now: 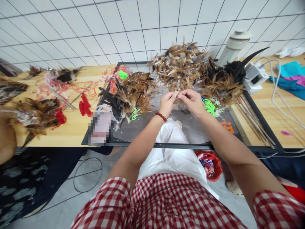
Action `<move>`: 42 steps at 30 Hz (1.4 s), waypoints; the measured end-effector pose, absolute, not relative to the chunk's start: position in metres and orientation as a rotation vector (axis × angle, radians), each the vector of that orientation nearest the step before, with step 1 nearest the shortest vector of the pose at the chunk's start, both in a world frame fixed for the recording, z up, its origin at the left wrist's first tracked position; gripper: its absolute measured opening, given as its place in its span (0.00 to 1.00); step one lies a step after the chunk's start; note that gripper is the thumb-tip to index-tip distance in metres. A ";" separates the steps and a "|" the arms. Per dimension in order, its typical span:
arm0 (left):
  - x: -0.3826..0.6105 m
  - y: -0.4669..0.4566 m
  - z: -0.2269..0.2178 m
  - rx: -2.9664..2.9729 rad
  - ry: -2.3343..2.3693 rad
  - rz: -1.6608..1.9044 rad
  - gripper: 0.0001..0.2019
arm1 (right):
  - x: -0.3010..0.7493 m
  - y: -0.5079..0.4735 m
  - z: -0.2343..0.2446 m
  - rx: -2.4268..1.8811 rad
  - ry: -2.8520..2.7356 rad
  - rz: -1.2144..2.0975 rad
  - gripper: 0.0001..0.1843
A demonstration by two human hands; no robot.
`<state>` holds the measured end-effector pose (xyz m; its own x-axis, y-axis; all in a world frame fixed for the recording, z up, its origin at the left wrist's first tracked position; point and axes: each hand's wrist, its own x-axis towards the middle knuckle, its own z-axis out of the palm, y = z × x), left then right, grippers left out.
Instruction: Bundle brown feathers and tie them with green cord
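My left hand [167, 102] and my right hand [192, 101] meet over the dark mat [190, 127], fingertips pinched together on a few small brown feathers [177, 95] at the near edge of a loose feather pile [179, 65]. A red bead bracelet [161, 116] circles my left wrist. Left of my hands lies a bundle of brown and black feathers [130, 97] tied with green cord [133, 114]. Right of them sits another tied bundle [224, 86] beside a tangle of green cord [211, 106].
Thin sticks [256, 125] lie along the mat's right edge. A white device [254, 76] with a cable and a white cylinder [234, 46] stand behind. Red string [84, 105] and more feather bundles [35, 116] cover the wooden table's left side. A red basket [211, 165] sits below.
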<state>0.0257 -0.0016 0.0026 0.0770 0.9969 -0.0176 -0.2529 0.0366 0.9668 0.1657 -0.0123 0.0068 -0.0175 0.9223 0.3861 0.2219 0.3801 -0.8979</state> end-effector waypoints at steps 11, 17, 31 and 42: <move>0.026 -0.006 0.010 1.067 0.847 1.167 0.17 | 0.168 -0.005 0.000 -1.109 -1.327 0.693 0.26; 0.025 -0.010 0.016 0.985 0.833 1.091 0.18 | 0.165 -0.009 0.007 -0.975 -1.305 1.021 0.30; 0.026 -0.010 0.012 1.116 0.693 1.013 0.16 | 0.163 -0.014 0.015 -0.936 -1.296 1.124 0.29; 0.019 0.002 0.018 0.930 0.923 1.272 0.20 | 0.227 -0.017 0.035 -1.450 -2.421 0.887 0.19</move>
